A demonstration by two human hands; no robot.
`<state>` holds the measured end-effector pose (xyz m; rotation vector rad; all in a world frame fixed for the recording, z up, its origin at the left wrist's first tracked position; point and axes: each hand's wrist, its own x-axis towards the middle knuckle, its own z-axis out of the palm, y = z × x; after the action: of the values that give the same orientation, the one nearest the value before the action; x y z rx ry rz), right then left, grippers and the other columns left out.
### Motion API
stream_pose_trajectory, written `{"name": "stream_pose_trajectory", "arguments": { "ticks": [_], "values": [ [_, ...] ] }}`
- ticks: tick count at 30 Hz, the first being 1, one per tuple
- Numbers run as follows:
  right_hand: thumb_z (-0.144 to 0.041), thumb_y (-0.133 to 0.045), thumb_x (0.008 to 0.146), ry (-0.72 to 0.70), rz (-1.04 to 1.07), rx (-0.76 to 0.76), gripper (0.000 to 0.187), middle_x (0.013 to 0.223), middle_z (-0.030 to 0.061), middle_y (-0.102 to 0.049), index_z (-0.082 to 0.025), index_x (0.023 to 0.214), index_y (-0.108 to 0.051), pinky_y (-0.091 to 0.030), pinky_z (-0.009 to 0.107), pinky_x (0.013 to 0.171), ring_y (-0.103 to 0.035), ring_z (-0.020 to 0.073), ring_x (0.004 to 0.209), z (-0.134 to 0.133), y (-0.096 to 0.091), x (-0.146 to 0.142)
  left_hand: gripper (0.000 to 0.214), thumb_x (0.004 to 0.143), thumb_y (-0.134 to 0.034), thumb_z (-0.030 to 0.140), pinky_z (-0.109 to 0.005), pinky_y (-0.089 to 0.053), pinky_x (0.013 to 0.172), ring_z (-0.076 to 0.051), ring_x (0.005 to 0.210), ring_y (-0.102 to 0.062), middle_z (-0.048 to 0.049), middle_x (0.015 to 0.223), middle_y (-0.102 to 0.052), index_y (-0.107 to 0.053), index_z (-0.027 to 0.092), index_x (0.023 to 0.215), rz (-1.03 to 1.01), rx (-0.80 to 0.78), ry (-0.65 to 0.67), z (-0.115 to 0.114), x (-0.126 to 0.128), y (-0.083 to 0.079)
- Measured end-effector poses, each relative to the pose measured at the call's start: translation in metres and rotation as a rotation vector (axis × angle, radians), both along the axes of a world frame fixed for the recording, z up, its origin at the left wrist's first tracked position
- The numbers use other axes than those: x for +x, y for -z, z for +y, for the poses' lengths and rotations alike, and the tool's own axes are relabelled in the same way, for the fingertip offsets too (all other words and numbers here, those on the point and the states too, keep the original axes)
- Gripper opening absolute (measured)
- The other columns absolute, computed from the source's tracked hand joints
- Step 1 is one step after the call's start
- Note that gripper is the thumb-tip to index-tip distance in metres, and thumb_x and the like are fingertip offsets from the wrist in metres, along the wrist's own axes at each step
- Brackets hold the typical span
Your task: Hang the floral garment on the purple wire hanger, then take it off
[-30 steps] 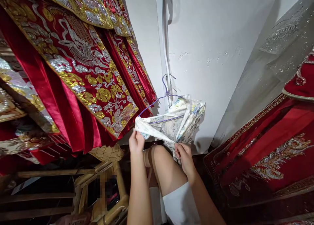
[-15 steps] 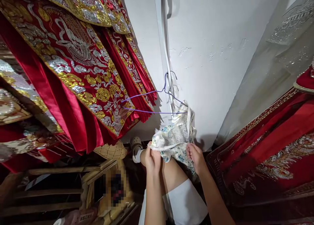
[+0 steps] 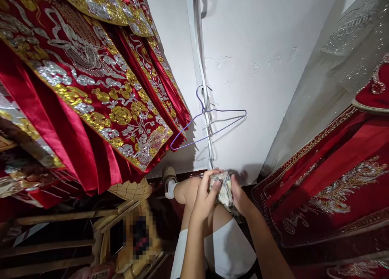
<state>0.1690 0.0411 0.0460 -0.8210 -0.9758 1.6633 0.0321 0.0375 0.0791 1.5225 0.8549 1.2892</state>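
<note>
A bunched white garment with a blue and green floral print [image 3: 225, 189] is between my hands, above my lap. My left hand [image 3: 207, 194] is closed on its left side, thumb over the cloth. At the right side, my right hand [image 3: 241, 198] presses against the fabric with fingers together; its fingertips are partly hidden. Some of the cloth hangs below, close to my knee. Beyond my hands, a thin purple hanger [image 3: 209, 127] hangs bare and tilted from a white upright rail [image 3: 199, 52].
Red costumes with gold and silver embroidery [image 3: 121, 112] hang at left. Another beaded red garment [image 3: 331, 189] and a sheer sparkling white one [image 3: 319, 76] hang at right. A bamboo chair [image 3: 100, 230] stands at lower left, near a woven hat-like piece [image 3: 132, 189]. A white wall [image 3: 252, 35] faces me.
The floral garment has come off the hanger's right arm and is now gathered into a bunch, lower down. The hanger has swung round. My hands have moved closer together.
</note>
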Motion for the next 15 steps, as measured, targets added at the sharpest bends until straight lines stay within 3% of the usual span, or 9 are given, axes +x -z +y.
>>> {"name": "stream_pose_trajectory", "arguments": {
  "ticks": [4, 7, 11, 15],
  "values": [
    [-0.047, -0.084, 0.077, -0.168, -0.185, 0.184, 0.043, 0.092, 0.0047, -0.074, -0.020, 0.108, -0.073, -0.052, 0.036, 0.088, -0.068, 0.0244, 0.090, 0.013, -0.034, 0.009, 0.050, 0.102, -0.043, 0.061, -0.040, -0.042, 0.110, -0.028, 0.123, -0.060, -0.0111, 0.125, -0.067, -0.059, 0.023, 0.130, 0.075, 0.033, 0.143, 0.027, -0.019, 0.006],
    [-0.035, -0.082, 0.076, -0.366, -0.434, 0.310, 0.022, 0.073, 0.0002, -0.068, -0.016, 0.083, -0.073, -0.049, 0.029, 0.069, -0.062, 0.0184, 0.072, 0.031, -0.070, 0.019, 0.059, 0.099, -0.043, 0.067, -0.039, -0.047, 0.100, -0.027, 0.106, -0.064, -0.0098, 0.110, -0.070, -0.061, 0.020, 0.128, 0.127, 0.014, 0.256, 0.045, -0.033, 0.007],
    [-0.023, -0.081, 0.071, -0.745, -0.651, 0.352, 0.012, 0.060, -0.0012, -0.066, -0.016, 0.066, -0.073, -0.041, 0.025, 0.051, -0.058, 0.0146, 0.054, 0.048, -0.112, 0.029, 0.063, 0.093, -0.050, 0.073, -0.044, -0.044, 0.108, -0.032, 0.117, -0.062, -0.0123, 0.114, -0.072, -0.072, 0.020, 0.118, 0.184, -0.048, 0.319, 0.047, -0.045, 0.001],
    [-0.016, -0.084, 0.059, -0.856, -0.634, 0.362, 0.010, 0.058, -0.0001, -0.068, -0.014, 0.062, -0.075, -0.039, 0.025, 0.044, -0.058, 0.0157, 0.047, 0.064, -0.136, 0.030, 0.056, 0.081, -0.069, 0.073, -0.043, -0.050, 0.103, -0.032, 0.108, -0.067, -0.0109, 0.102, -0.075, -0.078, 0.023, 0.105, 0.181, -0.122, 0.287, 0.037, -0.046, -0.019]
  ]
}}
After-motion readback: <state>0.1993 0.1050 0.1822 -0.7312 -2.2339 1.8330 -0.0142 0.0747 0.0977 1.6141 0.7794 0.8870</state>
